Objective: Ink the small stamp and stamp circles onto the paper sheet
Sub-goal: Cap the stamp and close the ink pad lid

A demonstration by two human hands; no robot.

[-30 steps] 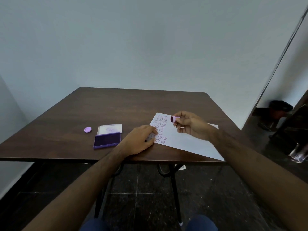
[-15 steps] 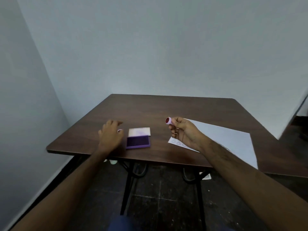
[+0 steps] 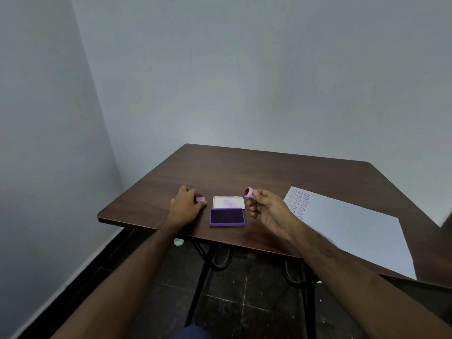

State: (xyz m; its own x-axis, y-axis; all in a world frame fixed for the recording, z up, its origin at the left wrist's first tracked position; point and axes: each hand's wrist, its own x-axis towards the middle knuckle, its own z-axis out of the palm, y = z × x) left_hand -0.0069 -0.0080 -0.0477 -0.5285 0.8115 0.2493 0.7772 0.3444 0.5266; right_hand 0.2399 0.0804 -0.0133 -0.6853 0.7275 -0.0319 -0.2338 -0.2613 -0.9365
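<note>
Head view: right hand (image 3: 269,211) pinching the small pink round stamp (image 3: 250,192) above the dark wooden table (image 3: 256,172).
Left hand (image 3: 186,207) closing fingers on a small lilac cap (image 3: 200,199); open purple ink pad (image 3: 227,216) lying between the hands, white paper sheet (image 3: 354,231) with stamped circles sitting to the right.

Light: you get dim, even, cool indoor light; its source is out of view.
Shadows: soft and faint on the table (image 3: 269,172); the floor (image 3: 244,302) beneath is dark.
Glare: a pale sheen along the table's near edge.
Sharpness: your forearms look soft at the bottom.
Distortion: wide-angle bending stretches your corners.
</note>
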